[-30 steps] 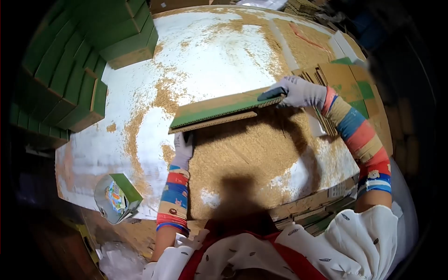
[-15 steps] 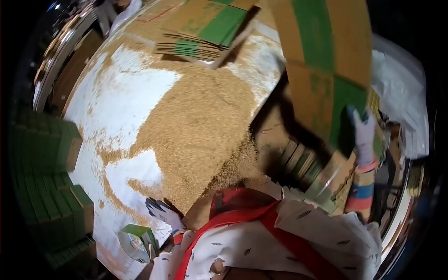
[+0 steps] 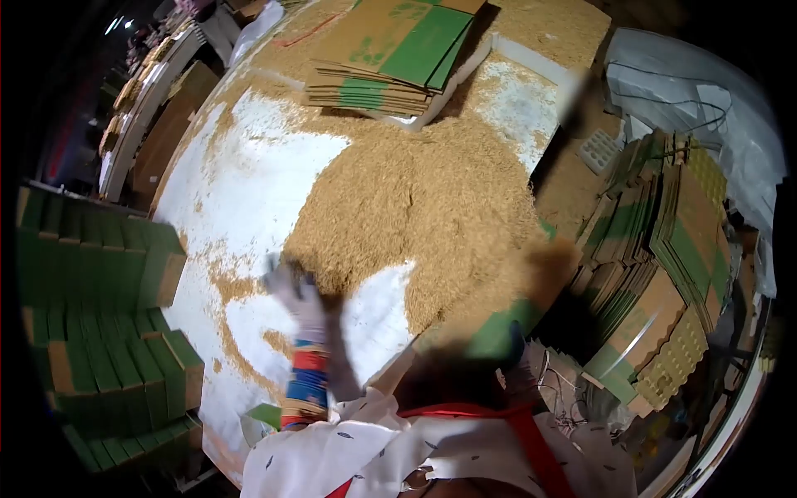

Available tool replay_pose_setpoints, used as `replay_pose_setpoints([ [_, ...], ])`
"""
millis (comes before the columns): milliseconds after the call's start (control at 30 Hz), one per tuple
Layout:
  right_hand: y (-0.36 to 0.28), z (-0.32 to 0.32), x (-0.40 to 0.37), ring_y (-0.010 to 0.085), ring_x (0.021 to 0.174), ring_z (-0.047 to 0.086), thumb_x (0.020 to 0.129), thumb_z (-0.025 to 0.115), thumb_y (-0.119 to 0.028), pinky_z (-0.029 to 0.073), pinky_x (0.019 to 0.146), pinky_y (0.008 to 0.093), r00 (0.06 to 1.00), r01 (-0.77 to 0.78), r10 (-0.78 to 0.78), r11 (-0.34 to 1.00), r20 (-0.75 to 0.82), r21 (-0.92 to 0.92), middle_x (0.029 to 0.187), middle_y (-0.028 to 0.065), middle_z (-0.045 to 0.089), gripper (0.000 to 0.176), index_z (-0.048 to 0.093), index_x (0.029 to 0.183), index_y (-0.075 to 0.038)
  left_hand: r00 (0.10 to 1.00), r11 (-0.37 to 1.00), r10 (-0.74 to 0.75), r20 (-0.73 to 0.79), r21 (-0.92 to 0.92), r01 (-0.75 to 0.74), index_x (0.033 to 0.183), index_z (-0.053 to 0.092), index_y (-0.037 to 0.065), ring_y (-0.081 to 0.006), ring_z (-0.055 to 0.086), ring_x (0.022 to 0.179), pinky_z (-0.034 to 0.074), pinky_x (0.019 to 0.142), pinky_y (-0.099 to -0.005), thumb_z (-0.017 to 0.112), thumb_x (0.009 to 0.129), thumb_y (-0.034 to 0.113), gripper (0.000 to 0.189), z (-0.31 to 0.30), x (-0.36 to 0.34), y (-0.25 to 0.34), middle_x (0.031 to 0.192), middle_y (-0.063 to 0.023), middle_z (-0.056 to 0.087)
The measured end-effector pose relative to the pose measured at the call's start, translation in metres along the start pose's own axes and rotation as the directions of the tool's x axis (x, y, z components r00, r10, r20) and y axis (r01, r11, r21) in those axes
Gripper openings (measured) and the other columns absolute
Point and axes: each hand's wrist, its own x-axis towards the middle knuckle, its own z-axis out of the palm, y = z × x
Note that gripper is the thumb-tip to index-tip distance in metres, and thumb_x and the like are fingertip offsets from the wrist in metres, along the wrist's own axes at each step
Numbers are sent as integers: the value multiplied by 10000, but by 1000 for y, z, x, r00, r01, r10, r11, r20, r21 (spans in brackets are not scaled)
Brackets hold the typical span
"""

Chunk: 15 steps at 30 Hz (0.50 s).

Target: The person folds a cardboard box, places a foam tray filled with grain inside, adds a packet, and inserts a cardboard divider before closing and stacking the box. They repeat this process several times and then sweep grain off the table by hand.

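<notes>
My left hand (image 3: 296, 300), in a pale glove with dark fingertips, is at the left edge of a heap of tan husks (image 3: 374, 199) on a white surface (image 3: 241, 174). Its fingers are somewhat blurred but look apart, with nothing held. Low at the right of the heap, my right hand (image 3: 518, 361) is strongly blurred against a green and brown cardboard piece (image 3: 498, 332), which it grips by the near side. The far end of the cardboard is smeared by motion over the heap's right edge.
Flat cardboard (image 3: 390, 41) is stacked beyond the heap. Green boxes (image 3: 104, 365) stand at the left. Folded cartons (image 3: 631, 241) and egg trays (image 3: 677, 357) lie at the right, near plastic sheeting (image 3: 689, 91). A person (image 3: 217, 29) is at the far left.
The cardboard in my right hand has come down and left from the upper right. My left hand has moved forward to the heap. Folded cartons at the right are uncovered.
</notes>
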Motion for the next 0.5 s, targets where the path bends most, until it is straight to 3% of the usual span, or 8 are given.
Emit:
replay_pose_setpoints([
  [33, 2, -2, 6, 195, 965, 560, 941, 541, -198, 465, 835, 320, 997, 4, -12, 995, 73, 102, 1160, 85, 580, 385, 511, 1257, 19, 992, 985, -125, 14, 120, 122, 1387, 425, 125, -323, 282, 1362, 221, 1106, -498, 503, 914, 294, 509, 5, 8, -32, 1468, -127, 333],
  [100, 6, -10, 14, 195, 979, 561, 952, 524, -200, 467, 842, 321, 986, -9, -27, 976, 162, 218, 1178, 87, 574, 387, 499, 1270, 19, 975, 975, -222, 34, -4, 222, 1413, 388, 114, -285, 283, 1369, 229, 1111, -468, 452, 944, 220, 485, 47, 8, -114, 1478, -104, 325],
  [133, -5, 2, 10, 196, 1002, 559, 966, 493, -201, 466, 857, 317, 994, 63, -69, 995, 86, 74, 1195, 90, 565, 381, 487, 1280, 14, 924, 794, -342, 171, -473, 381, 1417, 377, 98, -273, 312, 1353, 247, 1108, -440, 430, 959, 196, 471, 59, 30, -88, 1483, -110, 314],
  [167, -18, 17, 5, 196, 1026, 557, 981, 461, -202, 466, 872, 314, 994, 112, -111, 991, 9, -80, 1212, 92, 555, 375, 475, 1291, 9, 841, 382, -450, 302, -786, 487, 1420, 365, 81, -260, 342, 1338, 265, 1105, -411, 407, 974, 172, 457, 70, 52, -60, 1489, -116, 304],
  [200, -23, 19, 7, 196, 1033, 553, 980, 462, -205, 463, 876, 313, 993, 108, -112, 986, -24, -128, 1215, 92, 554, 379, 473, 1292, 9, 940, 660, -242, 239, -670, 340, 1416, 353, 44, -297, 363, 1322, 273, 1106, -405, 483, 951, 187, 503, 101, 50, -79, 1465, -149, 332],
  [267, -27, 22, 8, 196, 1045, 547, 980, 464, -212, 459, 886, 313, 992, 81, -95, 984, -83, -159, 1220, 93, 553, 386, 470, 1296, 9, 918, 884, -237, 317, -322, 339, 1409, 349, 16, -320, 348, 1327, 259, 1114, -408, 578, 902, 196, 585, 174, 33, -85, 1434, -179, 367],
  [367, -32, 23, 11, 196, 1064, 537, 979, 467, -223, 451, 901, 311, 987, 44, -68, 987, -146, -156, 1227, 93, 550, 397, 464, 1301, 8, 906, 759, -122, 406, -550, 349, 1357, 422, 15, -316, 338, 1337, 231, 1121, -443, 664, 840, 237, 612, 186, 38, 40, 1423, -186, 383],
  [500, -38, 20, 22, 196, 1090, 524, 978, 470, -237, 442, 920, 310, 983, 32, -54, 991, -176, -129, 1237, 94, 546, 412, 457, 1309, 8, 916, 824, 251, 311, -566, -33, 1311, 498, 81, -368, 278, 1358, 163, 1135, -492, 638, 829, 329, 559, 132, 61, 143, 1430, -201, 363],
])
